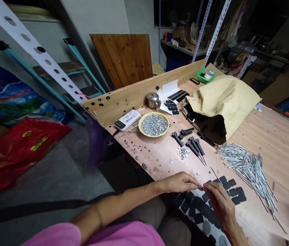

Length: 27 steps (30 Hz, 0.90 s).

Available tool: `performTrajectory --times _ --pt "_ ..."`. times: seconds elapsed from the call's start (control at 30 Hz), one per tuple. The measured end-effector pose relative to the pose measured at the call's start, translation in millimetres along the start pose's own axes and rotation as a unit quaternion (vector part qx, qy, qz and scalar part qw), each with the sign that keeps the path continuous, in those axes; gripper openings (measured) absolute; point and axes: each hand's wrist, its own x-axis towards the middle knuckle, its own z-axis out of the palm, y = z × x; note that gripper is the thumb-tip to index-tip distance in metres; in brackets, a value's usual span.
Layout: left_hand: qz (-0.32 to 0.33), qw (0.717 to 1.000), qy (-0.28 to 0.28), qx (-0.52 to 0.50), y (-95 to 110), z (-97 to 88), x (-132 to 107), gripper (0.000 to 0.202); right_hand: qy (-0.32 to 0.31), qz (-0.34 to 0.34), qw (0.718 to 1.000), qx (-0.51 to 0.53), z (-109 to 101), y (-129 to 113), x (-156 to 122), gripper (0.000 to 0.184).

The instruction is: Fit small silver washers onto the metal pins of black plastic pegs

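My left hand (181, 182) reaches in over the near table edge, thumb and fingers pinched together. Its fingertips meet those of my right hand (221, 201) at a small metal piece (200, 187), mostly hidden by the fingers. The right hand is closed, its back towards me. Just beyond it a thin metal rod (215, 175) slants away; whether the hand holds it is unclear. Black rounded pads (237, 195) lie below and beside the hands, some on a white sheet (202, 227). Past the left hand are loose small nuts (183, 153) and black-handled tools (192, 147) with thin shafts.
A yellow bowl (139, 129) holds many small metal parts. Nearby sit a white box-shaped device (128, 120), a lidded metal pot (153, 100) and a large brown paper sack (226, 99). Metal rods (251, 174) are heaped at right. A wooden board (124, 106) edges the table.
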Motion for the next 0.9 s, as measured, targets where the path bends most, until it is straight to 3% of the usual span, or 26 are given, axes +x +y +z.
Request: performTrajectory --times 0.07,0.1,0.17,0.27,0.4,0.5,0.6,0.67,0.73,0.8,0.9 --pt "-0.026 0.998 -0.043 -0.024 -0.6 -0.8 0.5 0.041 -0.017 0.008 1.0 0.019 -1.9 0.6 1.0 0.014" --pt "-0.021 0.999 -0.027 -0.01 -0.5 0.3 0.5 0.041 -0.017 0.037 0.999 0.024 -1.9 1.2 1.3 0.015" --pt "0.017 0.996 0.057 0.066 0.6 5.2 -0.2 0.037 -0.009 0.119 0.992 0.04 -0.7 2.7 1.9 0.021" --pt "0.08 0.959 0.156 0.222 2.6 14.9 -2.3 0.032 -0.011 0.233 0.967 0.101 1.7 3.7 2.7 0.032" --pt "0.112 0.917 0.202 0.325 3.6 21.0 -3.6 0.033 -0.01 0.321 0.931 0.175 2.8 2.2 3.4 0.041" --pt "0.115 0.913 0.2 0.335 3.8 20.3 -2.4 0.033 -0.003 0.343 0.921 0.183 4.1 1.5 3.5 0.042" --pt "0.086 0.947 0.175 0.256 4.2 17.8 0.0 0.029 0.004 0.293 0.945 0.147 4.5 1.7 3.4 0.038" --pt "0.052 0.979 0.147 0.127 4.7 14.7 1.5 0.026 0.0 0.232 0.967 0.107 3.1 2.1 3.1 0.032" --pt "0.01 0.994 0.1 -0.029 5.4 9.9 2.2 0.028 -0.013 0.171 0.983 0.071 0.1 2.3 2.7 0.026" --pt "-0.039 0.987 0.033 -0.155 6.1 3.6 1.8 0.035 -0.034 0.118 0.991 0.045 -3.7 2.3 2.1 0.022" --pt "-0.104 0.959 -0.06 -0.258 6.3 -5.6 0.2 0.052 -0.063 0.061 0.996 0.018 -8.5 1.9 1.6 0.022"
